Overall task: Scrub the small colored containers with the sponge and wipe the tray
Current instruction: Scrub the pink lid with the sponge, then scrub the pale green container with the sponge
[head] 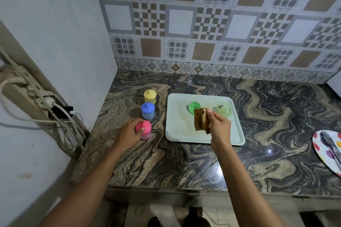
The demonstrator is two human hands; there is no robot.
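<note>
On a swirled marble counter (203,162) below patterned tiles (203,24), three capped containers (147,110) stand left of one tray (177,125); left hand (127,134) grips the pink one (144,129), right hand (219,125) pinches a sponge (200,119).

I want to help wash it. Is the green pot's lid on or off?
Off. The green lid lies by itself on the tray, and the pale green pot sits apart from it, on the other side of the sponge.
</note>
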